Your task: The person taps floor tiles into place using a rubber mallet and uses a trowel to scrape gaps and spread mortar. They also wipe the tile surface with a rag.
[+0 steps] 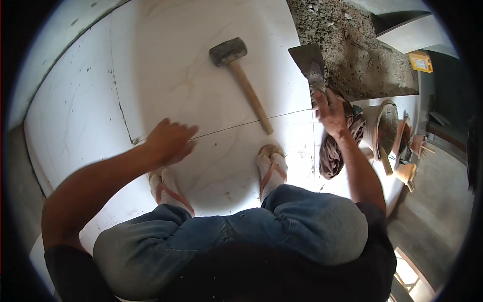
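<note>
I squat on white marble-look tiles [191, 75]. My right hand [329, 113] grips a metal scraper [307, 60] by its handle, its wide blade at the edge between the tiles and rough mortar [372, 70]. My left hand [171, 141] is over the tiles, empty, its fingers apart and loosely bent. A rubber mallet [227, 50] with a wooden handle lies on the tiles between and ahead of my hands, its head away from me. A dark bunched cloth [332, 158] lies beside and under my right forearm.
Several containers [377, 128], some with handles poking out, stand at my right. A small yellow object [420, 61] and a pale board [410, 32] are at the mortar's far right. A wall [65, 30] runs along the left. My sandalled feet [271, 171] are below my hands.
</note>
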